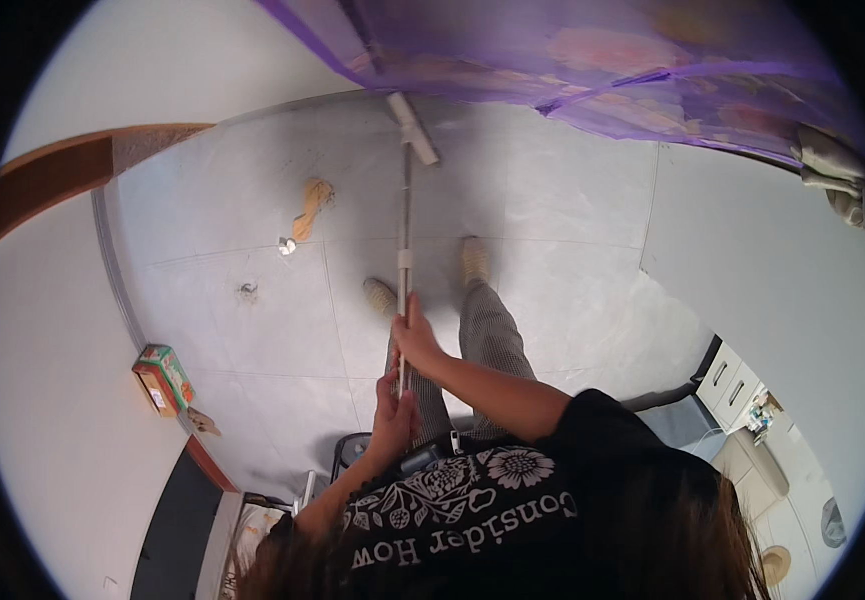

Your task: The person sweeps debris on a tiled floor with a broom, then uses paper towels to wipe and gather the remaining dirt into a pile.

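Note:
Both my hands are wrapped around the metal pole (405,202) of a long-handled floor tool, a flat mop or squeegee. My right hand (419,341) grips lower down the pole, and my left hand (393,414) is at its top end, close to my body. The tool's narrow white head (413,129) rests on the grey tiled floor (575,202) near purple netting. A crumpled orange-yellow cloth (313,207) lies to the left of the pole, with a small white scrap (287,246) by its lower end. A dark clump of debris (247,292) is nearer to me.
Purple netting (590,97) hangs along the far side. At left, stacked boxes (164,379) stand against the wall, near a dark doorway (174,517). A black-framed stool or chair (348,451) is close by my left. White drawers (729,381) stand behind me at right.

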The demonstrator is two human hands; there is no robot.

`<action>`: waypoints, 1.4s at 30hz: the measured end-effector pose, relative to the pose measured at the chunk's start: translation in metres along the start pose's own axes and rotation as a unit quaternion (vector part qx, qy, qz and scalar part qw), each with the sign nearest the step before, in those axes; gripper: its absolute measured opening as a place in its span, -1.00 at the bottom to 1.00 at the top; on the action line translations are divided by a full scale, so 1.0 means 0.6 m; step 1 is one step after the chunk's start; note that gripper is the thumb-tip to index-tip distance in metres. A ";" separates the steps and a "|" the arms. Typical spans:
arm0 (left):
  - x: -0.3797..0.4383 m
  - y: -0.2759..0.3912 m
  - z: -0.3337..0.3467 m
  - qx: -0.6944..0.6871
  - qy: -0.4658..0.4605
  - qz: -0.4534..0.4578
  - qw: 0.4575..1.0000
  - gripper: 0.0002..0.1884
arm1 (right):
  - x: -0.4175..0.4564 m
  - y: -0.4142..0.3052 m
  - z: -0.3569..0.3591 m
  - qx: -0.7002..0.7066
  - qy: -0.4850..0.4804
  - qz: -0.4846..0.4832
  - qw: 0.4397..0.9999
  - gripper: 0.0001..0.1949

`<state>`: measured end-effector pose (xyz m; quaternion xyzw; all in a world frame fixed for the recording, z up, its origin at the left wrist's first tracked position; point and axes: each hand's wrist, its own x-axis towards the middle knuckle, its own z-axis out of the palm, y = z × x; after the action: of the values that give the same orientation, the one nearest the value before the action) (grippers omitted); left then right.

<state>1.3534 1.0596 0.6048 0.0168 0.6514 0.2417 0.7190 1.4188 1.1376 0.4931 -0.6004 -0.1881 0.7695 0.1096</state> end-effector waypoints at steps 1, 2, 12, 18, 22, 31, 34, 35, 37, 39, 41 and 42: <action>-0.002 0.000 -0.011 0.020 -0.035 0.017 0.999 -0.64 | -0.006 0.003 -0.001 0.004 0.026 -0.010 1.000 -0.42; 0.000 0.002 -0.023 0.039 -0.069 0.034 0.996 -0.63 | -0.010 0.004 -0.002 0.008 0.052 -0.019 0.998 -0.42; 0.179 0.088 -0.125 0.041 -0.089 0.015 0.995 -0.67 | 0.199 -0.037 0.051 0.039 0.152 0.045 0.987 -0.82; 0.099 0.061 -0.319 -0.034 0.005 0.024 0.999 -0.69 | 0.204 0.017 0.294 -0.027 0.048 0.087 0.995 -0.66; 0.042 0.065 -0.386 -0.092 0.065 0.048 0.993 -0.68 | 0.189 0.016 0.409 -0.088 -0.016 0.086 0.992 -0.54; -0.020 0.059 -0.390 -0.137 0.022 0.084 0.987 -0.66 | 0.130 0.020 0.421 -0.164 0.030 0.001 0.986 -0.41; 0.043 0.076 -0.388 -0.146 0.029 0.075 0.986 -0.65 | 0.189 0.000 0.407 -0.157 0.028 0.020 0.987 -0.40; 0.056 0.079 -0.389 -0.150 0.036 0.072 0.985 -0.66 | 0.198 -0.004 0.412 -0.164 0.015 0.033 0.986 -0.47; 0.059 0.076 -0.390 -0.189 0.056 0.074 0.977 -0.67 | 0.203 -0.010 0.431 -0.174 -0.009 0.060 0.983 -0.60; 0.037 0.068 -0.392 -0.227 0.079 0.067 0.968 -0.67 | 0.184 -0.001 0.452 -0.199 -0.039 0.064 0.977 -0.60; 0.005 0.068 -0.389 -0.200 0.098 0.069 0.972 -0.67 | 0.158 0.004 0.463 -0.206 -0.066 0.048 0.975 -0.58; -0.016 0.065 -0.386 -0.184 0.106 0.073 0.974 -0.66 | 0.143 0.008 0.462 -0.189 -0.084 0.039 0.978 -0.60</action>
<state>1.1217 1.0233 0.5922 -0.0939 0.6653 0.4100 0.6169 1.1299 1.1232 0.4733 -0.5501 -0.3149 0.7717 -0.0524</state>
